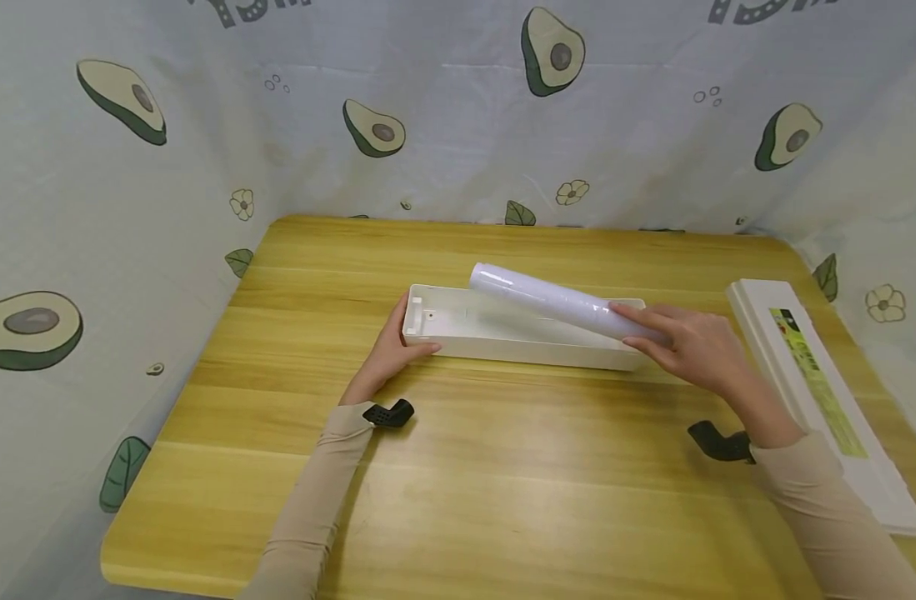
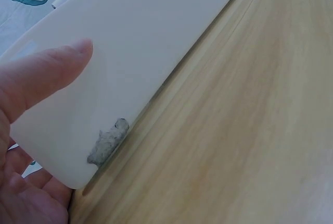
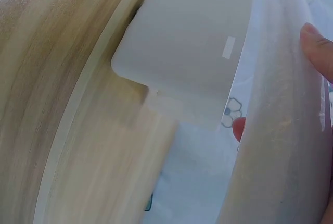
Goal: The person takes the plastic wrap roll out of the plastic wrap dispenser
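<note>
A long white plastic box (image 1: pixel 533 351) lies open at the top in the middle of the table. Round its left end my left hand (image 1: pixel 386 350) holds on, the thumb along the near wall and the other fingers behind the end. In the left wrist view a grey worn patch (image 2: pixel 108 141) marks the box's lower corner. My right hand (image 1: pixel 690 337) grips the right end of a shiny roll of plastic film (image 1: pixel 548 298) between thumb and fingers. The roll slants over the box, its left end higher and beyond the far wall.
A long white lid (image 1: pixel 780 342) with a green and yellow label (image 1: pixel 818 375) lies along the table's right side. The wooden table (image 1: pixel 503 500) has rounded corners. Behind it hangs a white curtain (image 1: pixel 458 67) printed with avocados.
</note>
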Motion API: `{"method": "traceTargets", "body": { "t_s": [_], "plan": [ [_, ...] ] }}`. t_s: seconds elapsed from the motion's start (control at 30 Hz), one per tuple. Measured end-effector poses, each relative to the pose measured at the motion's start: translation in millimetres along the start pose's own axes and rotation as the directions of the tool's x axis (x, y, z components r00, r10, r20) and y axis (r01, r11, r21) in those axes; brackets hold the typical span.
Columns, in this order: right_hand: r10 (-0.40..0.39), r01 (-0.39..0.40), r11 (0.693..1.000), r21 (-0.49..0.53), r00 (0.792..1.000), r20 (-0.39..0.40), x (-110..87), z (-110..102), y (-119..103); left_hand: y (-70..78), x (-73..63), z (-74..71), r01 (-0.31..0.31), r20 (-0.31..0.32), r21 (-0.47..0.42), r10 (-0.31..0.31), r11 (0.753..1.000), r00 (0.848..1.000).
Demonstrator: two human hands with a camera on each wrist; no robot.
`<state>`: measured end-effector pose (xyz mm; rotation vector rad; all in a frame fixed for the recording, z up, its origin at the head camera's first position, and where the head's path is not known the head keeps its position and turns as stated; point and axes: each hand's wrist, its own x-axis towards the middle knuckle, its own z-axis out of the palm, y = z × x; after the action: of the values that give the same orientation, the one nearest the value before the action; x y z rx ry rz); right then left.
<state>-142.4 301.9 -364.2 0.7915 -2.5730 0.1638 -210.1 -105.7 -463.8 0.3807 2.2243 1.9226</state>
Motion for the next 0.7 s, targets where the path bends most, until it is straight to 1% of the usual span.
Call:
{"method": "traceTargets", "body": {
  "t_s": [0.23,0.6,0.7],
  "plan": [
    [0.02,-0.02,1.0,-0.012,1.0,0.011,-3.2,-4,2,0.2,2.6,-0.3,-0.039,0.014,-0.034,0.039,0.999,0.999],
    [0.017,-0.016,0.999,0.027,1.0,-0.026,-9.0,-3,6,0.4,0.4,-0.1,-0.007,0.007,0.003,0.007,1.0,1.0],
    [0.028,-0.027,0.999,0.029,0.999,-0.035,-11.2,-4,6,0.6,0.3,0.6,-0.006,0.009,0.005,0.006,1.0,1.0]
  ]
}}
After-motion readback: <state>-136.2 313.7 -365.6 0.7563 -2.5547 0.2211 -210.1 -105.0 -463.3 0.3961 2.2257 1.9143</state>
